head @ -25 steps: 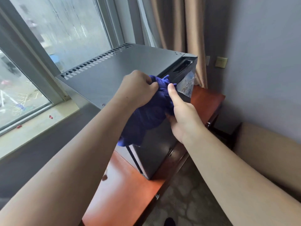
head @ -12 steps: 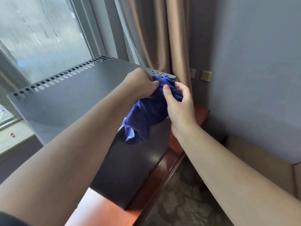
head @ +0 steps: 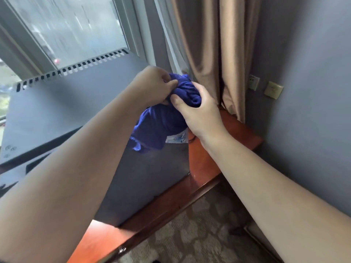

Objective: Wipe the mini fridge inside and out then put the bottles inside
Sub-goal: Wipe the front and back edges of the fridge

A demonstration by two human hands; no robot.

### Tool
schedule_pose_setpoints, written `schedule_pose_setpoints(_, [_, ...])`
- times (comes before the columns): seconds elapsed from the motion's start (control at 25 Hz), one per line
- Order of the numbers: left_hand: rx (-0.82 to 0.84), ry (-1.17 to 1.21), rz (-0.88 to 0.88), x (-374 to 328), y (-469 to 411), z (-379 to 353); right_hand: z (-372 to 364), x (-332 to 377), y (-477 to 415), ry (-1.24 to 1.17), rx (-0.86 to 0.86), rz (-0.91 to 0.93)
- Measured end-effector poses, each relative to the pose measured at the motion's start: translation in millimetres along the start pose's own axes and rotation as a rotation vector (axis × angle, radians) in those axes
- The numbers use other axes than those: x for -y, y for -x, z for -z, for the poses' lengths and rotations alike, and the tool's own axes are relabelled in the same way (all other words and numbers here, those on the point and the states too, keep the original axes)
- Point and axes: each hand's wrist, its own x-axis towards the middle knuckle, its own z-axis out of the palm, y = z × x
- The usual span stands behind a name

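Hands meet over the front top corner of the mini fridge [head: 66, 107], both working the blue cloth [head: 157, 126]. The left hand [head: 152, 86] pinches its upper folds and the right hand [head: 199, 112] wraps thumb and fingers round the wad, so each grip is clamped on fabric, probably gathering it into a firm pad for wiping. A loose tail hangs over the door, just above a pale label [head: 177, 139]. The fridge stands, door seemingly closed, on the red-brown surface [head: 233, 133], its back toward the window-side edge; no bottles show. Compared with half a second ago, the cloth is balled tighter and the right hand has closed further round it.
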Motion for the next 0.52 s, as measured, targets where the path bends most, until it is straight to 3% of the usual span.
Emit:
schedule_pose_setpoints(0.2, [0.001,-0.193,0.117,15,38,26,-25,11,19,0.066,0.107,0.032])
schedule_pose_setpoints(0.36, [-0.018,-0.123,0.258,44,70,50,-50,22,44,0.05,0.308,-0.057])
schedule_pose_setpoints(0.52, [-0.056,-0.018,0.313,84,100,73,-83,37,74,0.057,0.351,-0.042])
